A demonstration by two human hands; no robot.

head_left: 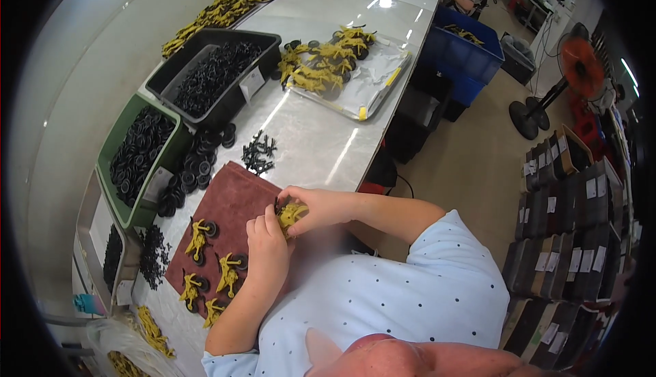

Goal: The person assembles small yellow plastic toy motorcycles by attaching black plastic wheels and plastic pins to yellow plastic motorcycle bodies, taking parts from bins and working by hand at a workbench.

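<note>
Both hands are closed round a yellow toy motorcycle above the right edge of a reddish-brown cloth. My left hand grips it from the near left. My right hand holds it from the right, its fingers curled over the far side. A small black part shows at the toy's upper left; the fingers hide much of the rest. Left of my left hand, several yellow toy motorcycles with black wheels lie on the cloth. Just beyond the cloth is a little heap of small black parts.
A green bin of black wheels and a black bin of dark parts stand at the left. Loose wheels lie beside them. Farther along the table, a white tray bears yellow toys. Blue crates and an orange fan stand right.
</note>
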